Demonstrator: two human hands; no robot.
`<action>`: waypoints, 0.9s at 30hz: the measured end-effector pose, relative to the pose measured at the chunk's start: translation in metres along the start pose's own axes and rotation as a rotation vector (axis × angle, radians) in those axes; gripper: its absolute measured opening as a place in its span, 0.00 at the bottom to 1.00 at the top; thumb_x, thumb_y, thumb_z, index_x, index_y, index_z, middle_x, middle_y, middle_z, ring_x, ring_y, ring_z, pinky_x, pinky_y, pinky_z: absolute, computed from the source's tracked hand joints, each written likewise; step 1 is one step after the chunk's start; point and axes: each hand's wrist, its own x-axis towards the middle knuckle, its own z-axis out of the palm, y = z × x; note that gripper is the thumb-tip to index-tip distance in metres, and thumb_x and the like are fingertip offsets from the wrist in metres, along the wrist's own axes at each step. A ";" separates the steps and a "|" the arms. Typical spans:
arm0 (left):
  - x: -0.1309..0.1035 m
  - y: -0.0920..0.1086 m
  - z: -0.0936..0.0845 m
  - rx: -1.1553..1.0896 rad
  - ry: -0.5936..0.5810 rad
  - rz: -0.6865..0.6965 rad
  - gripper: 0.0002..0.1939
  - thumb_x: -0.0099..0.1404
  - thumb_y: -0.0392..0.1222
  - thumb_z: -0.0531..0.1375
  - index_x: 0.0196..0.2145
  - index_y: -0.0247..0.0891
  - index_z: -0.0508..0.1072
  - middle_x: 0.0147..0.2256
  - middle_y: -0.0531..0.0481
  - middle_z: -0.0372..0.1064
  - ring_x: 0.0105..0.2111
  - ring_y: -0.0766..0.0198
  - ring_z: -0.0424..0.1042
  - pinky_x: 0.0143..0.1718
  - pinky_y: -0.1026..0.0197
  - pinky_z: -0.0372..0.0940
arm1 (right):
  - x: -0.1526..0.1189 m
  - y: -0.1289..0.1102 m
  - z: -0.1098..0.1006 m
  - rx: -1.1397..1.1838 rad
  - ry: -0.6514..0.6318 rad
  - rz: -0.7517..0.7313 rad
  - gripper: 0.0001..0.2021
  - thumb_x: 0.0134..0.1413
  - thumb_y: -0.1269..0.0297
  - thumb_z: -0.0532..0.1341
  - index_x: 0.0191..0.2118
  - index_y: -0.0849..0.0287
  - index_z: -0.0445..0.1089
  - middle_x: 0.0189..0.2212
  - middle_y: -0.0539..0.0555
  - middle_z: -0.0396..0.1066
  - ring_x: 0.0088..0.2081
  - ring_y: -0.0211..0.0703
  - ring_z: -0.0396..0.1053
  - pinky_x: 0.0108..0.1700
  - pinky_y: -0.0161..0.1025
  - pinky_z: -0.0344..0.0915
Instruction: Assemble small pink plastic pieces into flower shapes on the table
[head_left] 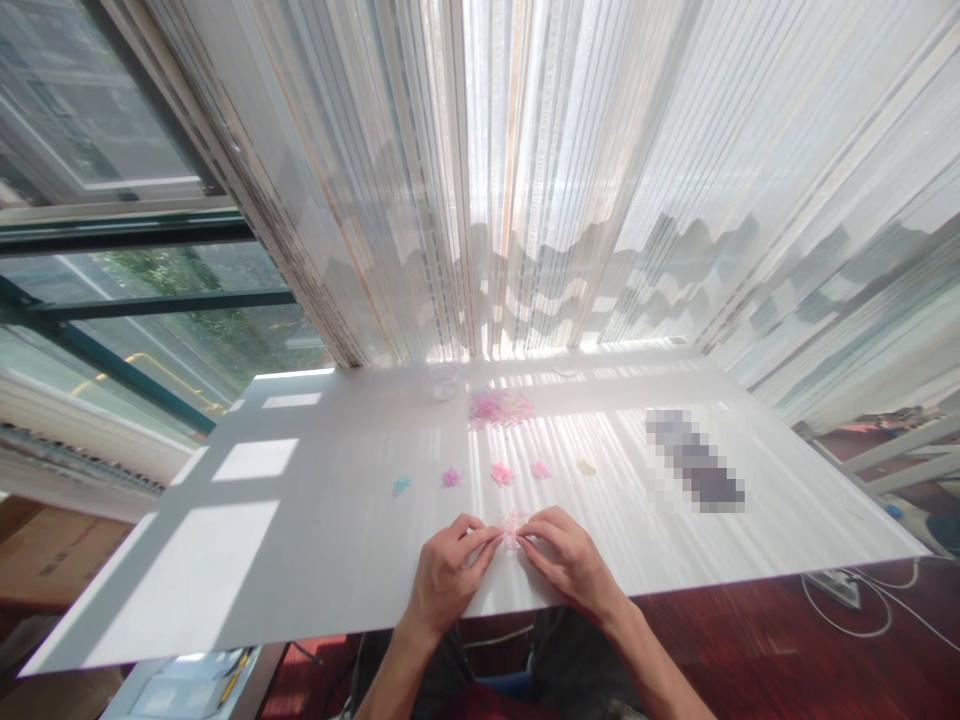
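Looks partway sorted imo: five little piles (502, 474) lined up, mixed heap (499, 410) behind left to do. Left hand (456, 562) and right hand (568, 558) pinched narrow at loose bits (512, 522) between them, can't tell if gripping.

No text legible; cardboard box (52, 545) bears dark print (73, 560) (too blurred).

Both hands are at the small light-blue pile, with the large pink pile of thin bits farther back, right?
No: the head view shows the left hand and right hand at the pale pink pile nearest the person. The large pink pile is indeed farther back.
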 end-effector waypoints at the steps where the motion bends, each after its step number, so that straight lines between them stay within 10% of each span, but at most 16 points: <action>1: 0.000 0.000 0.000 0.002 -0.003 0.003 0.11 0.72 0.41 0.56 0.41 0.43 0.80 0.33 0.49 0.74 0.28 0.67 0.74 0.31 0.67 0.70 | 0.000 0.000 0.000 -0.001 0.002 0.005 0.06 0.64 0.69 0.59 0.41 0.55 0.74 0.33 0.55 0.73 0.36 0.45 0.73 0.38 0.41 0.73; 10: 0.012 -0.002 -0.009 -0.031 -0.026 -0.088 0.11 0.70 0.43 0.58 0.49 0.43 0.74 0.36 0.52 0.74 0.22 0.70 0.65 0.29 0.66 0.68 | 0.003 0.004 -0.006 -0.032 0.215 0.225 0.09 0.65 0.61 0.59 0.36 0.57 0.73 0.31 0.54 0.73 0.31 0.43 0.71 0.31 0.38 0.68; 21: 0.125 -0.024 -0.020 0.167 -0.264 0.134 0.10 0.71 0.41 0.56 0.44 0.44 0.76 0.38 0.54 0.76 0.28 0.68 0.72 0.30 0.66 0.62 | 0.023 0.038 -0.013 -0.237 0.254 0.286 0.12 0.66 0.59 0.57 0.35 0.59 0.73 0.30 0.54 0.74 0.31 0.43 0.71 0.36 0.40 0.69; 27: 0.119 -0.042 -0.008 0.293 -0.259 0.091 0.12 0.71 0.42 0.54 0.41 0.43 0.78 0.32 0.53 0.73 0.25 0.67 0.70 0.25 0.65 0.56 | 0.020 0.040 -0.010 -0.309 0.274 0.307 0.09 0.65 0.63 0.58 0.36 0.58 0.73 0.30 0.53 0.73 0.32 0.44 0.71 0.39 0.41 0.69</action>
